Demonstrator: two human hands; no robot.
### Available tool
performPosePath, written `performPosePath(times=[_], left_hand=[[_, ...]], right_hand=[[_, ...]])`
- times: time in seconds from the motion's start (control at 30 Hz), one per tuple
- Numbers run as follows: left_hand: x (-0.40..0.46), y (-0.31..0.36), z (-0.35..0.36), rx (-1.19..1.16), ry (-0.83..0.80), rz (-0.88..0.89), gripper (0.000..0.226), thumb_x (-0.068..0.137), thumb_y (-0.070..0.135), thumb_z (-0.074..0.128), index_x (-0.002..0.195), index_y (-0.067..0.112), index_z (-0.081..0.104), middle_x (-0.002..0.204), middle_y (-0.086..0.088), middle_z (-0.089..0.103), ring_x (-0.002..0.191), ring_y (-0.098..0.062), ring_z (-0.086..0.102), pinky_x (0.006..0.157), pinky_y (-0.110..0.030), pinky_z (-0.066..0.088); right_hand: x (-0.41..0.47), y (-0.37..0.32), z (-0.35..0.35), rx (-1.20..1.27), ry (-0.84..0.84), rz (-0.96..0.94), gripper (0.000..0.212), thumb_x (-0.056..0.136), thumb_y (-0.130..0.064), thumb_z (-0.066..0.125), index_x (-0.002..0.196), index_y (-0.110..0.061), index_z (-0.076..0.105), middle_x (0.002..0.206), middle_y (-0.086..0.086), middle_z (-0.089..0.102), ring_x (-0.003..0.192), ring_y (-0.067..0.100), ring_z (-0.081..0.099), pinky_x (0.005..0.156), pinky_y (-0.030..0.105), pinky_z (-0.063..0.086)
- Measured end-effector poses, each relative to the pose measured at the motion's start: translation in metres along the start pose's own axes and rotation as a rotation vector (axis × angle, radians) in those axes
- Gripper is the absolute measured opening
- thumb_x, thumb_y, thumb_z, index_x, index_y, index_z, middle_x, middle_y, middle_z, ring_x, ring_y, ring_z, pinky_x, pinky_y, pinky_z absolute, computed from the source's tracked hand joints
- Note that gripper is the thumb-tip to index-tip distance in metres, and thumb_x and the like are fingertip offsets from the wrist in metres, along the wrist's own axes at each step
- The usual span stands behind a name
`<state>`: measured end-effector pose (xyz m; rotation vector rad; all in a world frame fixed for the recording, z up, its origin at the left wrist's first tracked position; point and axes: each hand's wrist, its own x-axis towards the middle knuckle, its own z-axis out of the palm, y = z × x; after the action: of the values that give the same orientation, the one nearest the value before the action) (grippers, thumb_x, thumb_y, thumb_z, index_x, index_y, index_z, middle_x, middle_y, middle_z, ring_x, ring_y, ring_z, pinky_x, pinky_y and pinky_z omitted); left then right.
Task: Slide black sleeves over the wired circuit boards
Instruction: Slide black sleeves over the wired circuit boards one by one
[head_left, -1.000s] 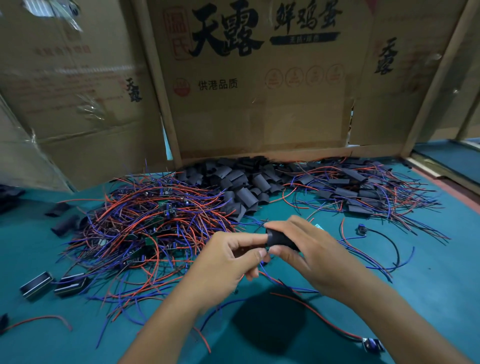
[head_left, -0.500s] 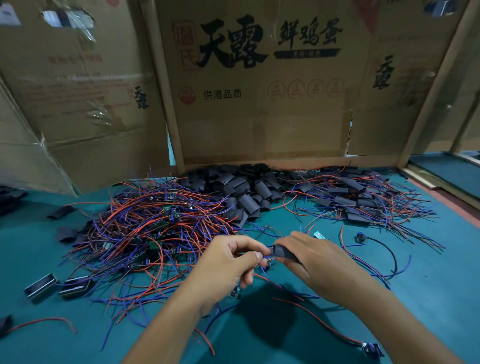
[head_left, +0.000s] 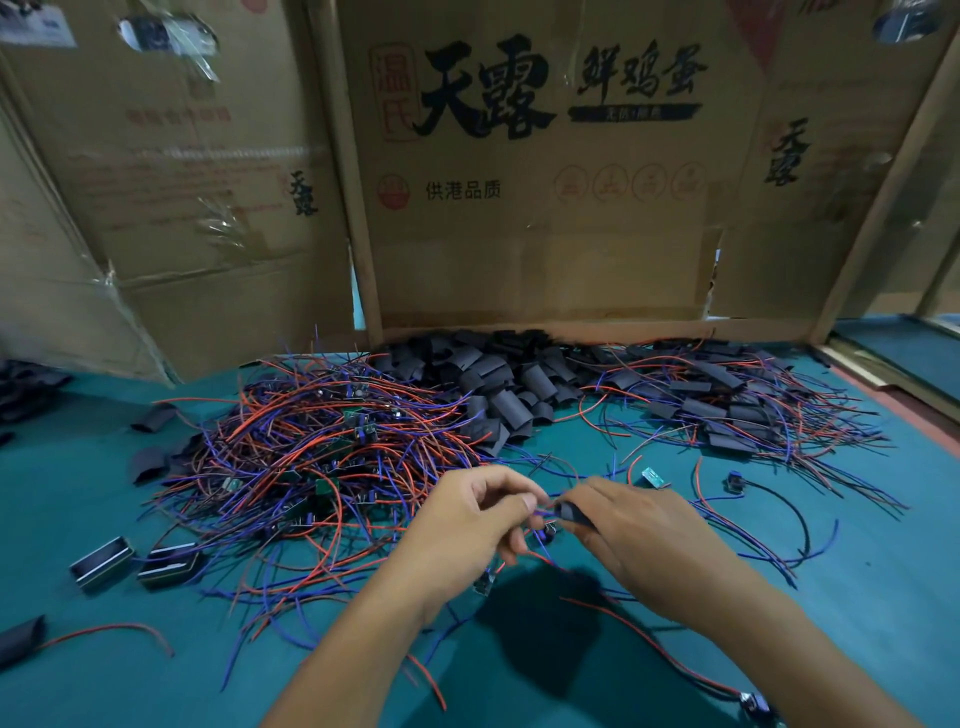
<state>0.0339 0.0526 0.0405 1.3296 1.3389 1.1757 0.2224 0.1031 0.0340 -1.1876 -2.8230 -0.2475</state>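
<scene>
- Head view, centre frame: left grip (head_left: 470, 512) pinches wires (head_left: 540, 512); right grip (head_left: 639, 525) holds a black sleeve (head_left: 569, 512).
- Loose sleeves (head_left: 498, 384) and wired boards (head_left: 332, 447) lie piled on the green worktop (head_left: 857, 571), upper middle; cardboard boxes (head_left: 519, 208) stand behind.

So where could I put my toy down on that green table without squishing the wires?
The widest bare patch is the green table at the near right, beyond the black looped wire. Another lies at the near left, in front of the two small metal blocks. The middle is crowded: the tangle of red and blue wires, the pile of black sleeves, and both hands.
</scene>
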Motion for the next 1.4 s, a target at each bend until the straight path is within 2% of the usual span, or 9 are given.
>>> performPosePath(times=[0.27,0.37,0.47,0.63,0.77,1.0,1.17,1.3,1.4], left_hand=[[0.010,-0.015,-0.023,0.770,0.386,0.161,0.031,0.100,0.040,0.049,0.075,0.022,0.047,0.052,0.004,0.043,0.051,-0.018,0.041,0.051,-0.034,0.027],[0.012,-0.019,-0.019,0.976,0.387,0.153,0.034,0.102,0.044,0.042,0.075,0.023,0.044,0.055,0.003,0.047,0.053,-0.021,0.047,0.050,-0.034,0.030],[0.013,-0.023,-0.021,1.049,0.382,0.145,0.039,0.103,0.043,0.042,0.068,0.024,0.040,0.054,0.003,0.046,0.045,-0.013,0.042,0.044,-0.030,0.027],[0.019,-0.031,-0.026,1.130,0.363,0.108,0.036,0.102,0.043,0.041,0.072,0.023,0.046,0.056,0.004,0.047,0.048,-0.014,0.042,0.046,-0.031,0.032],[0.020,-0.035,-0.020,1.153,0.341,0.150,0.037,0.102,0.043,0.040,0.070,0.024,0.041,0.054,0.005,0.043,0.045,-0.010,0.037,0.044,-0.028,0.026],[0.023,-0.039,-0.027,1.191,0.357,0.214,0.036,0.103,0.041,0.038,0.072,0.022,0.044,0.053,0.005,0.043,0.044,-0.013,0.039,0.043,-0.028,0.028],[0.025,-0.037,-0.039,1.194,0.493,0.228,0.033,0.100,0.037,0.047,0.070,0.023,0.041,0.052,0.008,0.041,0.043,-0.012,0.038,0.041,-0.026,0.026],[0.031,-0.044,-0.086,1.125,0.887,0.325,0.012,0.088,0.019,0.069,0.097,0.013,0.066,0.092,-0.005,0.060,0.086,-0.026,0.055,0.071,-0.038,0.049],[0.037,-0.055,-0.104,1.223,0.829,0.235,0.036,0.087,0.023,0.074,0.122,0.019,0.067,0.120,-0.007,0.058,0.111,-0.033,0.050,0.090,-0.049,0.043]], right_hand=[[0.045,0.094,-0.010,-0.355,0.065,0.153,0.043,0.099,-0.038,0.007,0.114,-0.025,0.045,0.104,-0.006,0.054,0.087,0.017,0.065,0.046,0.030,0.035],[0.071,0.155,-0.022,-0.453,0.134,0.348,0.025,0.102,-0.034,0.027,0.108,-0.020,0.047,0.103,-0.002,0.060,0.088,0.020,0.066,0.067,0.034,0.049],[0.088,0.187,-0.021,-0.405,0.225,0.604,0.031,0.100,-0.038,0.033,0.114,-0.013,0.045,0.116,0.011,0.059,0.108,0.031,0.056,0.099,0.050,0.037],[0.127,0.105,0.011,-0.077,0.123,0.374,0.015,0.094,-0.014,0.045,0.107,-0.017,0.048,0.106,0.008,0.065,0.092,0.030,0.064,0.069,0.038,0.048],[0.163,0.029,0.038,0.183,0.191,0.316,0.029,0.097,-0.039,0.049,0.115,-0.016,0.049,0.114,0.008,0.060,0.106,0.031,0.058,0.075,0.040,0.048],[0.183,0.006,0.058,-0.010,0.146,0.387,0.028,0.093,-0.025,0.058,0.114,-0.010,0.046,0.101,0.009,0.070,0.091,0.032,0.067,0.067,0.036,0.043],[0.151,0.008,0.032,0.101,0.256,0.427,0.031,0.101,-0.032,0.040,0.121,-0.008,0.040,0.091,0.009,0.067,0.079,0.033,0.066,0.059,0.034,0.039],[0.084,-0.014,0.008,0.424,0.447,0.245,0.040,0.100,-0.028,0.039,0.138,-0.016,0.035,0.065,0.001,0.051,0.066,0.036,0.058,0.058,0.039,0.035],[0.038,-0.024,0.013,0.618,0.432,0.201,0.036,0.099,-0.023,0.039,0.134,-0.024,0.039,0.071,0.003,0.063,0.064,0.034,0.057,0.060,0.042,0.043]])
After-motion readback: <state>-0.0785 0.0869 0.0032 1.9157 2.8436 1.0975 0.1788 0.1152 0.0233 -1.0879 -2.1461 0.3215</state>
